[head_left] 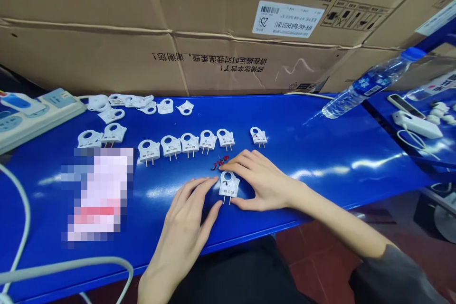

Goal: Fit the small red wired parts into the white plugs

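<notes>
A white plug housing (233,187) with a round hole and two brass pins lies on the blue table between my hands. My right hand (265,181) spans it, forefinger at its top edge and thumb by the lower right corner near the pins. To its left is my left hand (190,209), forefinger and thumb apart, the tips close to the housing's left side; whether they touch it I cannot tell. Just above, partly by my right fingertips, lie small red and black wired parts (220,163). A similar housing (259,137) with a small dark-red piece in it stands behind my right hand.
Several white plug housings (190,143) form a row behind my hands. White ring-shaped covers (166,106) lie farther back. A power strip (39,114) and a blurred pink-white item (103,190) are at left. Cardboard boxes (213,71) wall the back; a water bottle (370,85) stands right.
</notes>
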Demonstrator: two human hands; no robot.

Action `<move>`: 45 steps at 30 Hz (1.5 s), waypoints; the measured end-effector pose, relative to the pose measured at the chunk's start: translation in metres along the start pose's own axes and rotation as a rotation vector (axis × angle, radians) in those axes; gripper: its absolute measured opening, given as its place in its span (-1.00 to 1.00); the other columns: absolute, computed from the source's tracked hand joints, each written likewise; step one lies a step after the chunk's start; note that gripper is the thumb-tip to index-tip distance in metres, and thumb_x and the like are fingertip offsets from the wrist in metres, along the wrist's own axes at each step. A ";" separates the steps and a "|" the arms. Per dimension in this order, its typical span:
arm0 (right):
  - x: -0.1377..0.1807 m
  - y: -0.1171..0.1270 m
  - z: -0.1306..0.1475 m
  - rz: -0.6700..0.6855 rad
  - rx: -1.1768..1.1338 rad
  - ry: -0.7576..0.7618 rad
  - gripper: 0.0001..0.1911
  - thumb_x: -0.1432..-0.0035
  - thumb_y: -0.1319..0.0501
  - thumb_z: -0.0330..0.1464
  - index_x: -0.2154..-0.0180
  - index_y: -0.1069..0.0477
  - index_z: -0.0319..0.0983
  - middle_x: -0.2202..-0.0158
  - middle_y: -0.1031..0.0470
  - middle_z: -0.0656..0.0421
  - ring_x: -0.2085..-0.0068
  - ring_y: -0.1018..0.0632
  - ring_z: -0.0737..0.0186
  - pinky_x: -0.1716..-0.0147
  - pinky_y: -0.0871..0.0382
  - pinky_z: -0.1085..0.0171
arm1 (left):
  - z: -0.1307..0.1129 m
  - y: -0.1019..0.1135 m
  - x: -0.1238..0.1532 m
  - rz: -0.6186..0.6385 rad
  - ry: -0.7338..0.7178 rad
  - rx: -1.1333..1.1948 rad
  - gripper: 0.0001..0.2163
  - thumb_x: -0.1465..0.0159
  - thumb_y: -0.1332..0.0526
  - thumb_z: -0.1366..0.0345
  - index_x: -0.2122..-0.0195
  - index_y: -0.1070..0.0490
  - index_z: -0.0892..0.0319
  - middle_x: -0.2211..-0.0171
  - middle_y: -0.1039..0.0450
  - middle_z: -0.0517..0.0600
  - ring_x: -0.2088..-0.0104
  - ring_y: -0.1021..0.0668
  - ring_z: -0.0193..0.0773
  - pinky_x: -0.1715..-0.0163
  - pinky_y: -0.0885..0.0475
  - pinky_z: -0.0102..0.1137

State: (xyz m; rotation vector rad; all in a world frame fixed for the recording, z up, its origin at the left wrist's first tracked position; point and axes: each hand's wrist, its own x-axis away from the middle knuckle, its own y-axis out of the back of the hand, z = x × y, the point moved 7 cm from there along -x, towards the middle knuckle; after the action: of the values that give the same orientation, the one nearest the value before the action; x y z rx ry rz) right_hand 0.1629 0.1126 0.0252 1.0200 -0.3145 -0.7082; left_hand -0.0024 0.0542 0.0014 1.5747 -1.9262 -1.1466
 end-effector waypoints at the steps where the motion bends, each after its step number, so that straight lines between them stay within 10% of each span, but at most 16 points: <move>1: 0.000 0.001 0.000 -0.001 0.002 0.007 -0.35 -0.23 -0.35 -0.14 -0.28 -0.34 -0.20 -0.14 -0.52 -0.01 -0.10 -0.47 -0.07 -0.07 -0.37 -0.05 | 0.000 0.000 0.000 0.000 -0.004 -0.004 -0.60 -0.49 -0.13 0.14 -0.32 -0.25 -0.02 -0.18 -0.46 0.06 -0.23 -0.49 -0.04 -0.20 -0.50 -0.03; 14: 0.006 0.051 -0.052 -0.227 0.148 -0.117 -0.40 -0.21 -0.33 -0.28 -0.27 -0.34 -0.16 -0.14 -0.54 0.02 -0.12 -0.44 -0.14 -0.08 -0.38 -0.09 | -0.003 -0.001 0.000 0.011 -0.035 -0.053 -0.59 -0.50 -0.12 0.15 -0.34 -0.22 -0.01 -0.22 -0.47 0.06 -0.25 -0.48 -0.04 -0.20 -0.48 -0.03; 34: -0.022 0.047 -0.087 -0.135 0.171 -0.102 -0.35 -0.17 -0.27 -0.34 -0.30 -0.34 -0.16 -0.23 -0.51 0.01 -0.26 -0.41 -0.17 -0.16 -0.32 -0.14 | -0.004 -0.001 0.000 0.009 -0.063 -0.056 -0.61 -0.50 -0.12 0.17 -0.32 -0.24 0.02 -0.23 -0.47 0.04 -0.26 -0.46 -0.05 -0.24 -0.43 -0.05; 45: -0.027 0.036 -0.061 -0.187 0.198 0.003 -0.28 -0.27 -0.29 -0.20 -0.39 -0.21 -0.18 -0.38 -0.35 0.01 -0.44 -0.23 -0.17 -0.38 -0.10 -0.24 | -0.005 -0.001 -0.002 0.006 -0.068 -0.069 -0.61 -0.50 -0.12 0.16 -0.33 -0.23 0.00 -0.23 -0.48 0.03 -0.25 -0.47 -0.06 -0.22 -0.45 -0.06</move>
State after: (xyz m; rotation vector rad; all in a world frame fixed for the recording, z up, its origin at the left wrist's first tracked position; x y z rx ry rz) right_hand 0.1899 0.1831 0.0277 1.2495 -0.2928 -0.8559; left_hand 0.0024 0.0541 0.0034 1.5114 -1.9105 -1.2656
